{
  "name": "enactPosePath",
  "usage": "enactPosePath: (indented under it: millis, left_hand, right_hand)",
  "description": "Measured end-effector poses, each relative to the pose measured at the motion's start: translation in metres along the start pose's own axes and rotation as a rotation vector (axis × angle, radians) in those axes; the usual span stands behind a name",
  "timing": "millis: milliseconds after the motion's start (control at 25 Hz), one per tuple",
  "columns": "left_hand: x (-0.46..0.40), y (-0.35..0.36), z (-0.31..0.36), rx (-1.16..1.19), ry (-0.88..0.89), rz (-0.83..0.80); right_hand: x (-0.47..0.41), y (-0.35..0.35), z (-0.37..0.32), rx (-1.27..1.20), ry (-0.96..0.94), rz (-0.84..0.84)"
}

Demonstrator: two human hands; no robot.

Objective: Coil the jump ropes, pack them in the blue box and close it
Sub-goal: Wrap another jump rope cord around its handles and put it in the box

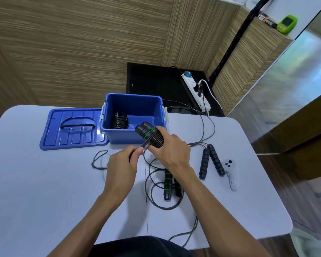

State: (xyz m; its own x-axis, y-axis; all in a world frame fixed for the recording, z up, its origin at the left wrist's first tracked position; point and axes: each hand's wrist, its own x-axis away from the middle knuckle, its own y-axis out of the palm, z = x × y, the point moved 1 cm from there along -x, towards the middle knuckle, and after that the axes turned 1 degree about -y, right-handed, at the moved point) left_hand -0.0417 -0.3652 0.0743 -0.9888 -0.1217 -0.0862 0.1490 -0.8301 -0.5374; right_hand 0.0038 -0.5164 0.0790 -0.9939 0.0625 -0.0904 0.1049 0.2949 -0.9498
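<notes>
Mid-coil on a second rope, by the look of it. Right hand (171, 149) wrapped round a pair of green-ringed handles (148, 133), cord already wound in tight turns about them under the fingers. Left hand (124, 164) just beside and below that grip, pinching the free end of the cord (144, 145) between thumb and fingertips, taut up to the bundle.

Beyond the held bundle, touching distance off: blue box (119, 135), open, with one finished coil (120, 121) lying in its left half. Left of the box, lid (74, 127) flat on the table (44, 182), handle up.

Below the right wrist: another green-banded rope (168, 183), loose, loops sprawled. Right of the grip: a black foam-handled rope (210, 161), cord trailing off the far edge. Two ropes still unwound, then.

Next move, likely: tuck or secure the pinched end so the turns hold, then lift over the near wall and set down beside the first coil. Risk: turns springing loose once the left pinch lets go.

White controller (230, 171) near the foam handles, small dark marks on its grip, too small to read. No brand legible anywhere.
</notes>
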Motion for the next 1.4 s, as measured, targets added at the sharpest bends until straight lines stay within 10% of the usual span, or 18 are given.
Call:
enactPosePath:
  millis: [640, 1080, 1240, 1400]
  left_hand:
    - [-0.030, -0.016, -0.029, 0.292, -0.067, -0.642]
    - [-0.075, -0.028, -0.030, 0.258, -0.055, -0.939]
    - [-0.100, -0.031, -0.012, -0.257, 0.014, -1.087]
    - [-0.094, -0.022, 0.028, -0.913, 0.249, -0.685]
  right_hand:
    - [0.017, -0.018, 0.003, -0.322, -0.021, -0.029]
    - [0.033, -0.034, -0.004, -0.280, -0.490, -0.072]
    - [0.045, -0.015, -0.011, 0.070, -0.644, -0.078]
    - [0.045, -0.002, -0.025, 0.241, -0.487, -0.086]
